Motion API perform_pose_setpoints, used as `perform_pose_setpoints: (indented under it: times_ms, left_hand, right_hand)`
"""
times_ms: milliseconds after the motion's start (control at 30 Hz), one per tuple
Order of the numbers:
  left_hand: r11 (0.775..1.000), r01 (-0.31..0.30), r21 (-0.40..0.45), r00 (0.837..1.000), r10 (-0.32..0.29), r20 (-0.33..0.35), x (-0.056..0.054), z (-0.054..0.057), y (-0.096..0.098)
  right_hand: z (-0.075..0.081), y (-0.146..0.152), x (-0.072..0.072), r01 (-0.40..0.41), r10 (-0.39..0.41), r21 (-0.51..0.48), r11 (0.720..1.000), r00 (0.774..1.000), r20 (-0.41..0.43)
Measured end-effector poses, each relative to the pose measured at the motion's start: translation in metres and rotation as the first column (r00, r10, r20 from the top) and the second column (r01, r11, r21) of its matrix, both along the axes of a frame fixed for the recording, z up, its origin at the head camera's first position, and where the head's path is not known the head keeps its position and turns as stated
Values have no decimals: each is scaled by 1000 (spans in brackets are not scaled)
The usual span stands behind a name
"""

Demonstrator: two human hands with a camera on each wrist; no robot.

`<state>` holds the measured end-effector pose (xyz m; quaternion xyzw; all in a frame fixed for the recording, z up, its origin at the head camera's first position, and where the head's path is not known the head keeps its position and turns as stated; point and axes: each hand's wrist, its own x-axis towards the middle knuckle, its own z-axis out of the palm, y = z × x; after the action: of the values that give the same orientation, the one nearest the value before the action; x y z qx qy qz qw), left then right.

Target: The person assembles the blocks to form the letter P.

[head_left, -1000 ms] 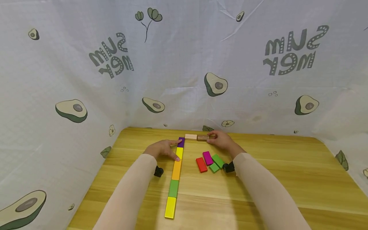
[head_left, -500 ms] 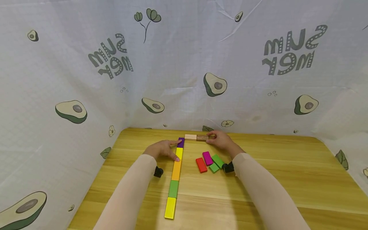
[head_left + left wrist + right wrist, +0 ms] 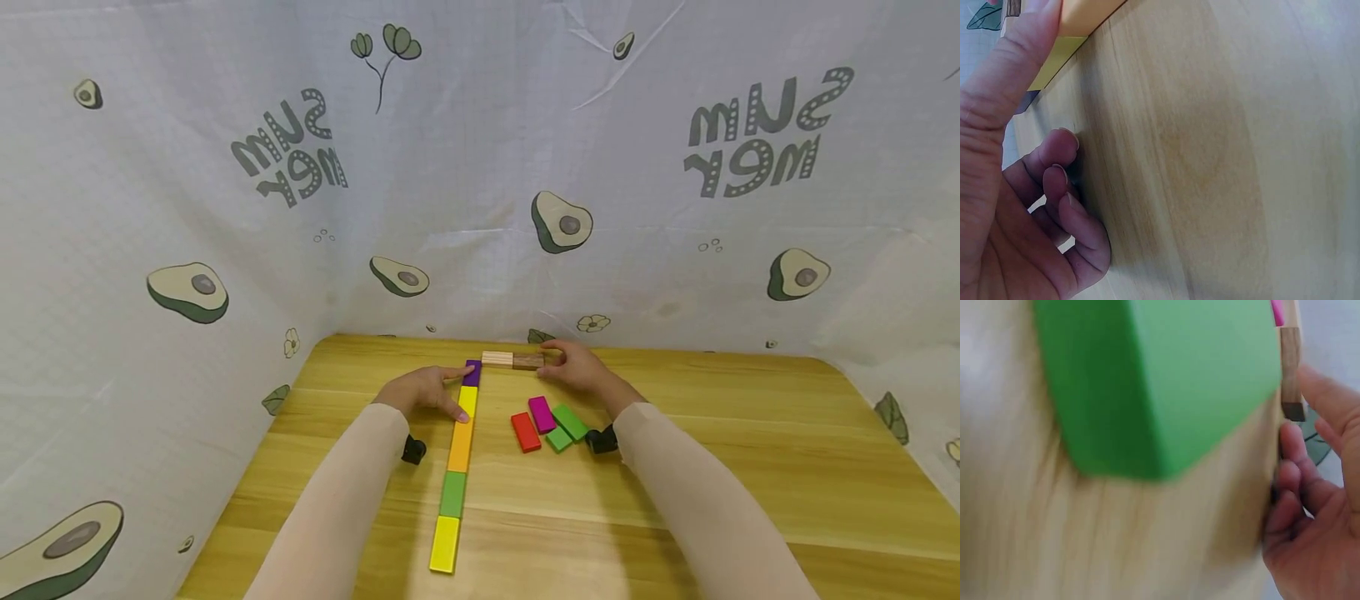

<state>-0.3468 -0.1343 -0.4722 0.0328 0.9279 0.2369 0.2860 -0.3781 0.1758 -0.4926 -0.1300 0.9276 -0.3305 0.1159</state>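
Note:
A straight row runs away from me: a yellow block (image 3: 444, 546), a green block (image 3: 452, 493), an orange block (image 3: 461, 450), another yellow block (image 3: 467, 398) and a purple block (image 3: 471, 379). My left hand (image 3: 416, 390) lies along its left side, index finger touching the purple block and thumb resting around the yellow-orange joint. From the row's far end, a pale striped wooden block (image 3: 497, 359) and a brown wooden block (image 3: 527, 362) extend rightward. Thumb and index finger of my right hand (image 3: 583, 369) pinch the brown block's right end; the other fingers curl below in the right wrist view.
Right of the row lie a red block (image 3: 526, 432), a magenta block (image 3: 542, 414), a longer green block (image 3: 571, 423) and a small green block (image 3: 558, 439). A white printed curtain (image 3: 480, 167) hangs behind the wooden table (image 3: 712, 433).
The brown block has shifted very slightly left, up against the pale block. The right wrist has edged a little to the right; the left hand keeps its place.

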Motion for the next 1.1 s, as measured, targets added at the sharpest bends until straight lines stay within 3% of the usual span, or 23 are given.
perform_pose_setpoints:
  times_ms: [167, 400, 600, 1100]
  left_hand:
    - [1000, 9, 1, 1000, -9, -12, 3, 1, 1]
    - [1000, 16, -8, 1000, -16, -14, 4, 0, 1]
    - [1000, 1, -1, 1000, -1, -2, 0, 0, 1]
    - [1000, 13, -17, 1000, -13, 1, 0, 2, 1]
  right_hand:
    - [11, 1, 15, -81, 81, -6, 997, 996, 48]
    - [19, -6, 48, -135, 124, 184, 974, 990, 69]
    - [19, -12, 71, -155, 138, 158, 975, 984, 115]
    - [17, -10, 81, -237, 215, 99, 967, 958, 192]
